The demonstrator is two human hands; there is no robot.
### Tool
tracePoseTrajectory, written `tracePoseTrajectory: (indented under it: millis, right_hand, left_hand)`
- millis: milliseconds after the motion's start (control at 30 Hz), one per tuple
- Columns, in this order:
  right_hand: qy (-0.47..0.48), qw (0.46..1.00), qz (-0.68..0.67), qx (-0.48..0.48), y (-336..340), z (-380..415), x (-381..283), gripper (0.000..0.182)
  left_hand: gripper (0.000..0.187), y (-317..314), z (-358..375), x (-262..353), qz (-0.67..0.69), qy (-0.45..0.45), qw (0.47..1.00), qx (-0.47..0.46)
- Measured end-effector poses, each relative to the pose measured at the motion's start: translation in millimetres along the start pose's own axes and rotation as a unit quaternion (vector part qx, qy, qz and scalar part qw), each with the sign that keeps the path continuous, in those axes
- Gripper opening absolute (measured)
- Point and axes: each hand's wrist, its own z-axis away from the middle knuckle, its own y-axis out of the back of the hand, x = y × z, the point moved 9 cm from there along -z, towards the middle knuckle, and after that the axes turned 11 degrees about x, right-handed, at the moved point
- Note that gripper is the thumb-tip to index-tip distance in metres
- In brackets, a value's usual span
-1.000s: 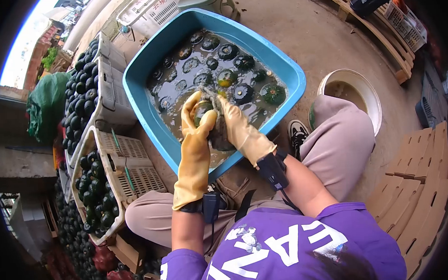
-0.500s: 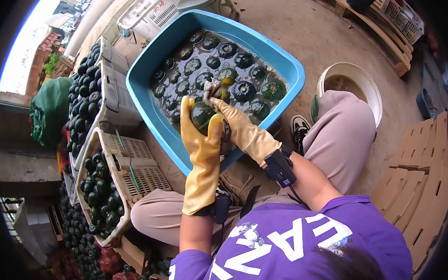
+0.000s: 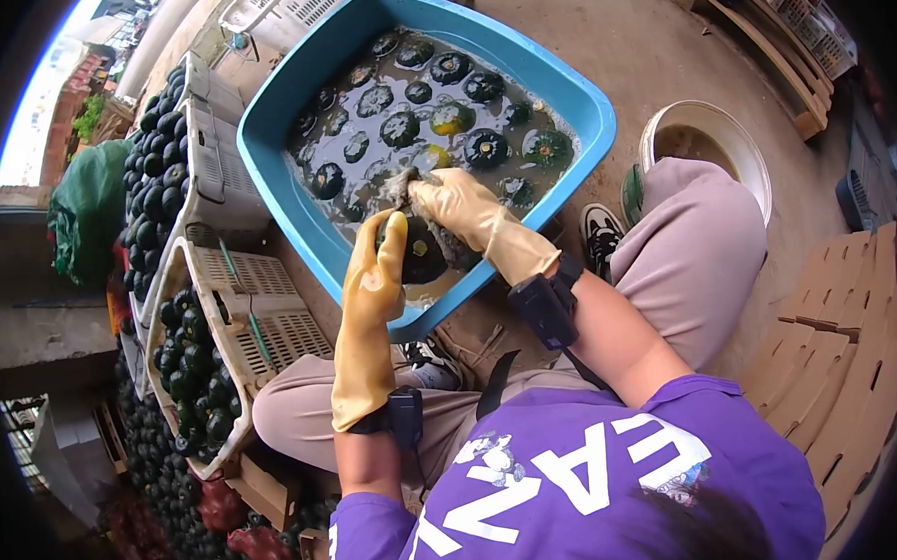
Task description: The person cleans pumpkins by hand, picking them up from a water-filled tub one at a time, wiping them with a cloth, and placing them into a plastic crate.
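Note:
My left hand (image 3: 371,288), in a yellow rubber glove, grips a dark green kabocha squash (image 3: 423,257) from its left side, with the thumb along the top. A wet grey rag (image 3: 398,188) is bunched in my right hand (image 3: 474,217), which wears the same kind of glove. That rag presses against the squash's upper right side. Both hands are over the near end of a blue tub (image 3: 594,123). Murky water fills it, and several more green squashes (image 3: 399,129) float there, a few with yellow patches.
Left of me stand white plastic crates (image 3: 258,280) heaped with dark green squashes (image 3: 194,366). A white bucket (image 3: 761,166) of brownish water is beyond my right knee. Flattened cardboard (image 3: 823,364) lies at the right, and a wooden pallet (image 3: 759,46) is at the upper right.
The squash has been turned, so its round scar now faces up. My right hand and the rag have shifted around its top edge. The whole view has tilted slightly.

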Motion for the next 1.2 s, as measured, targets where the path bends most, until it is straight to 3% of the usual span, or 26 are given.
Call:
tracePoseTrajectory:
  millis: [67,100,133,167,200,233,267,333,367,400,433,467,533,567,600,633,733,800,833,867,900,933,1067,1133,1167,1200]
  right_hand:
    - [0.006,0.997,0.060,0.044,7,9,-13,0.034]
    - [0.059,0.997,0.013,0.047,3,9,-17,0.034]
    - [0.113,0.992,-0.035,0.047,-2,10,-21,0.034]
    - [0.128,0.991,-0.033,0.029,-14,14,-18,0.035]
    - [0.223,0.972,0.058,0.049,-26,23,-23,0.038]
    - [0.299,0.945,0.101,0.088,-31,32,-30,0.041]
    - [0.369,0.909,0.143,0.129,-32,41,-37,0.044]
    - [0.204,0.973,0.102,0.026,-34,18,-13,0.039]
    - [0.107,0.991,-0.047,-0.072,-39,15,-11,0.033]
    - [0.007,0.967,-0.194,-0.166,-45,18,-13,0.028]
    - [-0.108,0.956,-0.211,-0.173,-42,26,-8,0.021]
    - [-0.135,0.936,-0.275,-0.174,-48,21,-1,0.024]
    - [-0.290,0.868,-0.336,-0.221,-56,41,6,0.029]
    - [-0.287,0.869,-0.335,-0.223,-60,46,1,0.029]
    - [-0.260,0.843,-0.408,-0.235,-67,54,-12,0.031]
    - [-0.231,0.810,-0.480,-0.245,-68,57,-24,0.034]
    - [-0.209,0.817,-0.499,-0.201,-55,35,-1,0.033]
    - [-0.167,0.847,-0.486,-0.134,-44,16,3,0.026]
    - [-0.080,0.919,-0.387,-0.014,-18,7,-1,0.026]
    - [0.004,0.957,-0.272,0.106,8,4,-6,0.026]
    - [0.052,0.977,-0.174,0.115,13,-7,2,0.031]
    - [0.020,0.988,-0.090,0.124,19,3,-7,0.035]
    - [0.069,0.986,-0.079,0.133,12,4,-3,0.035]
    - [0.049,0.985,-0.145,0.085,-8,8,3,0.039]
    - [0.179,0.978,-0.027,0.105,-18,19,-13,0.039]
    - [0.301,0.941,0.096,0.125,-33,38,-26,0.040]
  left_hand:
    - [0.046,2,-9,9,0.042,0.051,0.997,-0.050]
    - [0.049,-8,-3,12,0.217,0.113,0.969,-0.041]
    - [0.049,-9,-10,8,0.218,0.110,0.969,-0.035]
    - [0.052,-5,-20,-18,0.251,0.193,0.948,0.028]
    - [0.054,2,-21,-42,0.281,0.275,0.915,0.091]
    - [0.049,6,-20,-34,0.256,0.217,0.940,0.062]
    - [0.046,3,-16,-31,0.297,0.259,0.911,0.123]
    - [0.044,9,-24,-38,0.229,0.076,0.967,0.077]
    - [0.040,9,-24,-18,0.180,0.013,0.982,0.062]
    - [0.036,10,-24,-20,0.173,0.076,0.978,0.089]
    - [0.035,6,-22,-5,0.186,0.086,0.977,0.061]
    - [0.034,4,-21,12,0.200,0.095,0.975,0.033]
    - [0.034,0,-19,33,0.239,0.118,0.963,0.045]
    - [0.036,6,-23,30,0.268,0.129,0.950,0.092]
    - [0.039,14,-26,25,0.296,0.143,0.934,0.139]
    - [0.044,16,-42,21,0.245,0.065,0.961,0.110]
    - [0.045,31,-57,16,-0.033,-0.062,0.985,0.156]
    - [0.037,2,-4,75,-0.158,-0.223,0.945,0.181]
    - [0.048,-23,21,86,-0.313,-0.217,0.923,0.063]
    - [0.079,-19,21,62,-0.258,-0.081,0.958,0.094]
    - [0.090,-17,24,60,-0.207,-0.057,0.974,0.069]
    - [0.101,-13,24,64,-0.154,-0.036,0.986,0.042]
    - [0.093,-7,16,55,0.102,0.042,0.992,-0.054]
    - [0.087,5,6,40,-0.057,-0.032,0.994,-0.091]
    - [0.087,13,2,12,-0.060,-0.034,0.993,-0.094]
    - [0.084,17,-1,-22,-0.238,-0.114,0.960,-0.098]
